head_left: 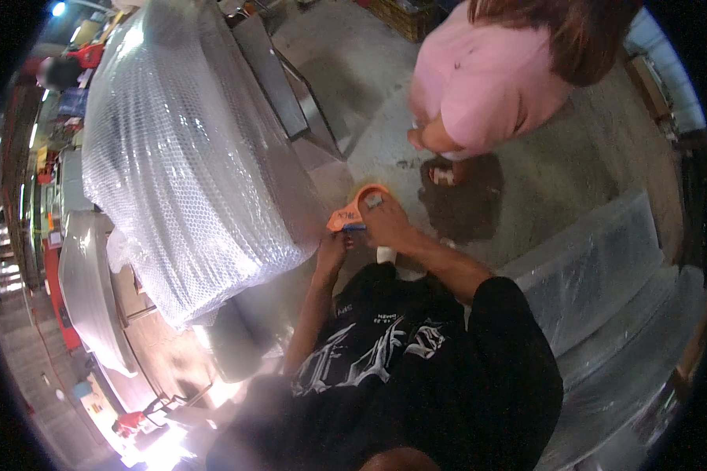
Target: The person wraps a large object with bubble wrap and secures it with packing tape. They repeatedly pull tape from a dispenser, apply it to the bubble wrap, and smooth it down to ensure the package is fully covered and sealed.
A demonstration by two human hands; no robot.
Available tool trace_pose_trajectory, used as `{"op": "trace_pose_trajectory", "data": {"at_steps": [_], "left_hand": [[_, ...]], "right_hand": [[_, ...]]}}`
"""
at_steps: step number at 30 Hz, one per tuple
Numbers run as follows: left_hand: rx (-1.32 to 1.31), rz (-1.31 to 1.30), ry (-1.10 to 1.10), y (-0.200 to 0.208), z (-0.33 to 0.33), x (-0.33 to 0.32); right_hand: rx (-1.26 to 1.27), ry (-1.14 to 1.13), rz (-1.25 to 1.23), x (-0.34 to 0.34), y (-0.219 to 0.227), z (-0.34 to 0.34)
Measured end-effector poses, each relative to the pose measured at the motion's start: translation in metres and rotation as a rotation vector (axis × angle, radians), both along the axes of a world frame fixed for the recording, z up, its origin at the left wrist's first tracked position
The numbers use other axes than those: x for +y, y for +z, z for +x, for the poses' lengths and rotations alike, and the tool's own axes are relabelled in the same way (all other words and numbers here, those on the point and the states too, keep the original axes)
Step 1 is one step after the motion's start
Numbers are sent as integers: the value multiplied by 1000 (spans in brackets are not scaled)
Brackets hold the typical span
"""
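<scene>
In front of my body, my right hand is closed around an orange tape dispenser with a round frame. My left hand is just below the dispenser's narrow front end, its fingers drawn together. Whatever those fingers pinch is too small to make out. To the left of both hands stands a large object covered in bubble wrap, its lower right edge close to my left hand.
A person in a pink shirt stands ahead on the right, on the concrete floor. Metal panels lean behind the wrapped object. More plastic-wrapped pieces lie at my right, and another wrapped piece stands at the far left.
</scene>
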State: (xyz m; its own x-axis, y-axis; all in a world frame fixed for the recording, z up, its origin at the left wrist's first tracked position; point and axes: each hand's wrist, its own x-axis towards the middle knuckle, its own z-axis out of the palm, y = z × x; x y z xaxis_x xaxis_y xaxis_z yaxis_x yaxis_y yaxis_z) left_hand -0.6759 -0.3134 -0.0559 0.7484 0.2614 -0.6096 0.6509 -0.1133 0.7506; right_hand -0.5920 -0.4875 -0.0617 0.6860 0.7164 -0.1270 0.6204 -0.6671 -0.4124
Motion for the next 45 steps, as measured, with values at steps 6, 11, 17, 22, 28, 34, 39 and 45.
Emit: {"op": "trace_pose_trajectory", "data": {"at_steps": [6,11,17,22,28,34,39,45], "left_hand": [[19,251,-48,-33,-7,16],[45,236,166,-59,-14,20],[65,72,284,-39,-1,3],[-5,-229,538,-30,4,-10],[-77,-596,820,-33,36,-21],[-358,-30,191,101,36,-58],[-761,901,190,231,3,3],[-78,1203,162,210,36,88]], "right_hand": [[183,-241,194,-5,10,-32],[84,-258,277,-18,1,-40],[297,-424,187,-3,9,-38],[648,-880,275,-10,18,-13],[740,-667,325,-40,-6,-16],[842,-748,229,-35,-54,-10],[937,-900,430,5,-88,35],[1025,-1119,504,79,-143,141]]}}
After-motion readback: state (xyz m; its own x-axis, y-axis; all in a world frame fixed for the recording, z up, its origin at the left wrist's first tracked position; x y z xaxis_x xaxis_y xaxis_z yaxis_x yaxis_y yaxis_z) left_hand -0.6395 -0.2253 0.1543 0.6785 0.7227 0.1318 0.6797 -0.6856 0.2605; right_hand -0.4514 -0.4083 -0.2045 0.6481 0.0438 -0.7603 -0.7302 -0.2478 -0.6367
